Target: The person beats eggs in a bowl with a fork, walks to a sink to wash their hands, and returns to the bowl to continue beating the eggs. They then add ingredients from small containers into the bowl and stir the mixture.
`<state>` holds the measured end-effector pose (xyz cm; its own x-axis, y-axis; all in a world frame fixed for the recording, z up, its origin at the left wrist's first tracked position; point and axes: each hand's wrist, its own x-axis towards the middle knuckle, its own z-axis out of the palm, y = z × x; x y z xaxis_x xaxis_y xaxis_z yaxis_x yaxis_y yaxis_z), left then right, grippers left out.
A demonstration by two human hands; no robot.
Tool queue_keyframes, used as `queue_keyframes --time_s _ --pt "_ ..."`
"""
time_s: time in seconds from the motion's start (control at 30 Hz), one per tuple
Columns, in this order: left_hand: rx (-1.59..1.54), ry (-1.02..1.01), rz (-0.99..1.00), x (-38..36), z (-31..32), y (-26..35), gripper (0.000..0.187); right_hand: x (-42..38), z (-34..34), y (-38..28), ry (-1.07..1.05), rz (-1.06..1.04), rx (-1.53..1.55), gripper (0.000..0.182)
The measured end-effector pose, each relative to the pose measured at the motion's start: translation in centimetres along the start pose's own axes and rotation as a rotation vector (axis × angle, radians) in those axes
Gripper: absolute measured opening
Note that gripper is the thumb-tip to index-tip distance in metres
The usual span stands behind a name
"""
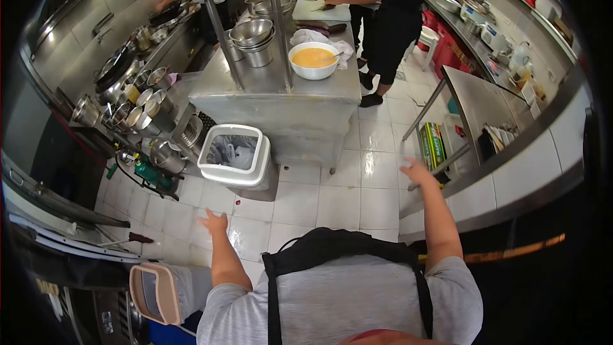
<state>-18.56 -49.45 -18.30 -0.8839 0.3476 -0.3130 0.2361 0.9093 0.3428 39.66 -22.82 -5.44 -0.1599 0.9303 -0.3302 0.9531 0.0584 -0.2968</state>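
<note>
My left hand [214,222] hangs over the tiled floor with its fingers apart and nothing in it. Nearest to it is a white-rimmed trash bin [265,167], lined with a bag and holding crumpled plastic. On the right, my right hand [416,172] is also empty, fingers spread, and overlaps the leg of a steel table [476,99] in this view. Green and yellow boxes [434,147] lie under that table. Ahead, a white bowl of orange-yellow liquid [315,62] with a spoon in it stands on the steel counter [274,92].
Stacked metal bowls [253,35] stand beside the counter's shelf posts. Two people work further back, one in black trousers [389,57] at a cutting board [319,11]. Pots and a green cylinder [153,176] line the left. A beige bin [169,294] stands behind my left arm.
</note>
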Motion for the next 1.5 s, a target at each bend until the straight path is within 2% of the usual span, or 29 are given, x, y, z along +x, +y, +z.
queue_keyframes --time_s 0.03,0.1,0.2,0.27,0.33,0.37,0.43,0.57,0.63,0.67,0.73,0.77,0.83,0.87,0.97,1.0,1.1,1.13,1.23,1.27,1.33,1.37,1.4,1.5 --pt "-0.096 0.031 0.073 2.4 1.3 1.9 0.082 2.0 -1.8 -1.1 0.110 -0.044 0.172 0.042" --pt "-0.191 -0.042 0.062 4.4 2.1 6.1 0.078 7.4 -6.3 -4.4 0.190 -0.172 -0.024 0.039" --pt "-0.238 -0.143 0.026 4.8 4.7 10.4 0.073 13.6 -13.1 -12.1 0.325 -0.473 0.140 0.033" --pt "-0.236 -0.159 0.018 7.0 8.4 10.7 0.066 18.0 -15.6 -16.7 0.375 -0.569 0.057 0.030" --pt "-0.392 -0.286 -0.152 5.0 8.9 12.4 0.061 24.2 -15.7 -19.8 0.516 -0.853 0.014 0.024" --pt "-0.474 -0.351 -0.239 3.9 9.2 13.2 0.059 26.5 -15.9 -21.6 0.455 -0.830 -0.083 0.023" --pt "-0.483 -0.351 -0.355 2.6 10.1 13.9 0.057 30.0 -16.0 -25.4 0.345 -0.788 -0.281 0.023" --pt "-0.532 -0.310 -0.510 2.2 15.7 10.9 0.053 33.9 -15.4 -28.8 0.235 -0.905 -0.633 0.020" --pt "-0.589 -0.142 -0.185 -3.1 16.6 8.6 0.052 34.1 -16.0 -29.2 0.195 -0.964 -0.710 0.017" --pt "-0.584 -0.133 -0.196 -4.2 17.0 7.9 0.052 34.7 -16.6 -29.2 0.161 -0.978 -0.712 0.016" --pt "-0.547 -0.262 -0.510 -5.1 17.5 7.4 0.052 36.0 -17.9 -28.5 0.094 -0.998 -0.718 0.015" --pt "-0.536 -0.320 -0.647 -5.3 17.7 6.9 0.052 36.0 -18.5 -28.7 0.129 -0.952 -0.722 0.015" --pt "-0.531 -0.379 -0.797 -5.6 18.1 6.0 0.052 35.4 -19.0 -28.9 0.199 -0.860 -0.732 0.016" --pt "-0.530 -0.385 -0.834 -5.5 18.1 5.6 0.051 35.5 -17.3 -28.8 0.294 -0.901 -0.582 0.017" --pt "-0.547 -0.373 -0.863 -4.3 18.0 5.5 0.051 33.2 -16.0 -30.0 0.003 -0.941 -0.492 0.019" --pt "-0.550 -0.361 -0.867 -3.8 17.8 5.5 0.051 32.4 -18.2 -30.5 -0.151 -0.912 -0.642 0.021" --pt "-0.557 -0.319 -0.835 -1.9 16.9 6.6 0.051 34.4 -17.6 -30.6 -0.007 -0.702 -0.712 0.019" --pt "-0.571 -0.302 -0.806 -0.9 16.6 7.0 0.051 34.0 -16.3 -30.9 0.063 -0.693 -0.637 0.018" --pt "-0.599 -0.248 -0.692 0.8 16.4 7.4 0.051 32.5 -17.5 -30.8 -0.130 -0.911 -0.680 0.018" --pt "-0.609 -0.212 -0.676 1.1 16.4 7.3 0.051 31.5 -19.5 -31.8 -0.221 -0.806 -0.783 0.018" --pt "-0.612 -0.151 -0.639 1.4 16.9 6.8 0.052 33.2 -17.9 -32.5 -0.053 -0.683 -0.734 0.017" --pt "-0.590 -0.208 -0.664 1.3 16.8 6.7 0.052 34.1 -16.8 -32.3 0.037 -0.617 -0.710 0.017" --pt "-0.576 -0.261 -0.689 1.1 16.5 6.6 0.053 34.3 -15.5 -31.5 0.055 -0.791 -0.516 0.016" --pt "-0.588 -0.318 -0.743 0.8 16.9 5.9 0.053 32.7 -19.0 -32.1 -0.230 -0.825 -0.719 0.018"
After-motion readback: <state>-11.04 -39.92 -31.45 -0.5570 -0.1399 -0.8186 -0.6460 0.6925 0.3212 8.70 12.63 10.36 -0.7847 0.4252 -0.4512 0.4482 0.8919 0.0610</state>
